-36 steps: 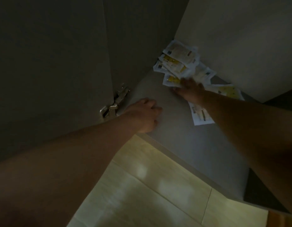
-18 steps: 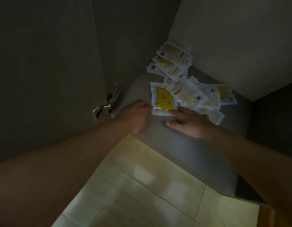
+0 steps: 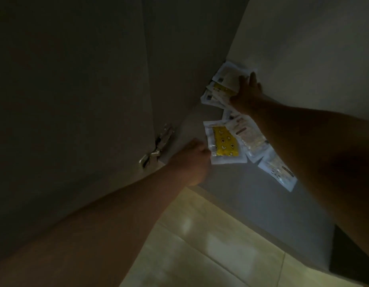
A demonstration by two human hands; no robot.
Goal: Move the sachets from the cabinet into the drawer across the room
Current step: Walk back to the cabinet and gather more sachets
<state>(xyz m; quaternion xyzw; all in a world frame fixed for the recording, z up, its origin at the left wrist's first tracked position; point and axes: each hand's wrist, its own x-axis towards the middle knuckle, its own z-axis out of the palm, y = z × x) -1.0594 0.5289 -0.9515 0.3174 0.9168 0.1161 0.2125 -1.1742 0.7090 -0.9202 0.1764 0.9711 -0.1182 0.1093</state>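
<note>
Several white sachets lie on the grey cabinet shelf (image 3: 262, 204) in dim light. One with a yellow printed panel (image 3: 225, 143) lies near the shelf's front left, overlapped by paler sachets (image 3: 250, 137) and one more (image 3: 281, 172) toward the right. A second heap (image 3: 223, 85) leans in the back corner. My right hand (image 3: 247, 90) reaches into that corner and lies flat on the heap, fingers straight. My left hand (image 3: 192, 160) sits at the yellow sachet's left edge, fingers curled; whether it grips the sachet is unclear.
The open cabinet door (image 3: 65, 100) stands at the left, with a metal hinge (image 3: 158, 146) by my left hand. The cabinet's pale back wall (image 3: 314, 48) rises on the right. Shiny beige floor tiles (image 3: 210, 245) lie below the shelf's front edge.
My right hand dragged a batch of sachets from the back toward the shelf's front, then went back to the corner heap. My left hand stayed near the hinge at the yellow sachet's edge.
</note>
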